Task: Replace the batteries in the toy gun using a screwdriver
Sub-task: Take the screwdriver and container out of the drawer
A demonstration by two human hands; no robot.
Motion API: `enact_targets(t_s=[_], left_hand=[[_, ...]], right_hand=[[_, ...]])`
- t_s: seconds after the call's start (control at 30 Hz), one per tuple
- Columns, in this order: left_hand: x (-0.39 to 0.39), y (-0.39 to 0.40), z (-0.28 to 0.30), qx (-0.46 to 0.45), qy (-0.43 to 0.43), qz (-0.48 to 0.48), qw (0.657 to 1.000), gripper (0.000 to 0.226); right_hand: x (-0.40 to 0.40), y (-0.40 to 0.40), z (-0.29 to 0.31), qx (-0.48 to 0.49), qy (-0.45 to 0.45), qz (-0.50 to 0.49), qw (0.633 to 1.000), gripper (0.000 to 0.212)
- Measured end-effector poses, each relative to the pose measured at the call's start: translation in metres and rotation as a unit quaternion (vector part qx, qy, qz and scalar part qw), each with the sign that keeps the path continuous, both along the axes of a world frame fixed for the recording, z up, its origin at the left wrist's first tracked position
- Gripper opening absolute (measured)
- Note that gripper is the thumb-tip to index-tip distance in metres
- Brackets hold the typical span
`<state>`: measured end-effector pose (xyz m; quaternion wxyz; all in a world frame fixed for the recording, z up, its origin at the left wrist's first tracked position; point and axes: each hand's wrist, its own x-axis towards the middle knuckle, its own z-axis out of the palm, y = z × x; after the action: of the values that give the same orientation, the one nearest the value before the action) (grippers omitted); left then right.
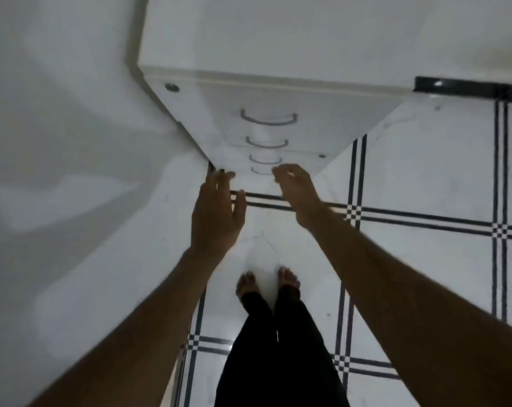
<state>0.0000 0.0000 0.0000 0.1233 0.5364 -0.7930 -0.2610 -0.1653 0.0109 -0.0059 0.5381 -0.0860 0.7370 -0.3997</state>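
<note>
No toy gun, screwdriver or batteries are in view. I stand before a white drawer cabinet (272, 95) whose front carries several curved metal handles (269, 118). Both arms reach forward and down. My left hand (216, 212) is held out with its fingers straight, fingertips near the cabinet's lower left corner, holding nothing. My right hand (296, 189) hangs with loosely curled fingers just in front of the lowest handle (260, 171), holding nothing. Whether it touches that handle I cannot tell.
A white wall (58, 171) runs along the left, close to my left arm. The floor (425, 177) is white tile with dark double lines. My bare feet (266, 284) and black trousers show below. A dark bar (466, 88) sits at the right of the cabinet top.
</note>
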Motion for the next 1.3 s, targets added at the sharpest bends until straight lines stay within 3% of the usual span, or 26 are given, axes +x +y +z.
enact_targets(t_s=[0.1, 0.27, 0.33, 0.5, 0.93, 1.13, 1.2, 1.27, 1.3], left_hand=[[-0.004, -0.018, -0.047, 0.022, 0.024, 0.027, 0.999, 0.035], [-0.011, -0.026, -0.081, 0.052, 0.048, 0.052, 0.996, 0.038], [-0.008, -0.025, -0.083, 0.066, 0.057, 0.066, 0.994, 0.039], [0.009, -0.013, -0.072, 0.063, 0.081, 0.099, 0.990, 0.033], [0.051, 0.052, -0.016, 0.038, 0.098, 0.133, 0.986, 0.025], [0.049, 0.055, -0.025, 0.048, 0.082, 0.111, 0.989, 0.030], [0.044, 0.054, -0.030, 0.059, 0.074, 0.108, 0.990, 0.030], [0.037, 0.049, -0.038, 0.075, 0.066, 0.108, 0.989, 0.029], [0.034, 0.046, -0.041, 0.084, 0.060, 0.107, 0.989, 0.028]], right_hand=[[-0.003, -0.046, -0.051, 0.016, -0.122, -0.082, 0.989, 0.005], [-0.017, -0.094, -0.099, -0.042, -0.254, -0.246, 0.935, 0.012], [-0.014, -0.096, -0.105, -0.070, -0.289, -0.268, 0.916, 0.012], [-0.004, -0.071, -0.105, -0.071, -0.302, -0.288, 0.906, 0.029], [0.084, 0.086, -0.104, 0.034, -0.339, -0.344, 0.875, 0.032], [0.104, 0.127, -0.096, 0.059, -0.331, -0.319, 0.886, 0.030], [0.101, 0.134, -0.092, 0.082, -0.334, -0.301, 0.889, 0.020], [0.095, 0.137, -0.080, 0.140, -0.300, -0.211, 0.920, 0.020], [0.089, 0.137, -0.066, 0.178, -0.268, -0.099, 0.942, 0.027]])
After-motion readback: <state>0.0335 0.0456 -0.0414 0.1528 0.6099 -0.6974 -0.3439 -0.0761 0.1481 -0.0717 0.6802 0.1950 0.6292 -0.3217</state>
